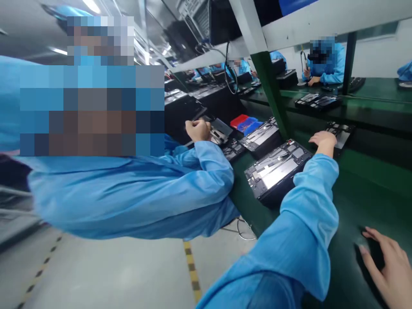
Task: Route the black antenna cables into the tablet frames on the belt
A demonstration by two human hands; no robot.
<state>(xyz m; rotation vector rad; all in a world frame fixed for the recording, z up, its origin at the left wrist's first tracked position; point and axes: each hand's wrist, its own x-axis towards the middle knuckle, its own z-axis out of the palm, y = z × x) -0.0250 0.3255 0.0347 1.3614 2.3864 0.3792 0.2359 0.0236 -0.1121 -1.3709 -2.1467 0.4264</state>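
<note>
Left grip (pixel 322 139) rests open just beside the tablet frame (pixel 277 171), holding nothing.
Right grip (pixel 389 270) lies open on the green table (pixel 350 201), below that frame.

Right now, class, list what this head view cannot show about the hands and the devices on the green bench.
Right hand: cut off by the lower right edge, so its wrist is out of view.
Far device casing: partly covered by the left hand.
Near device casing: its small parts are too small to name.
Co-worker's fist: hides whatever it grips, if anything.
Co-worker's upper body: blurred by pixelation.
</note>
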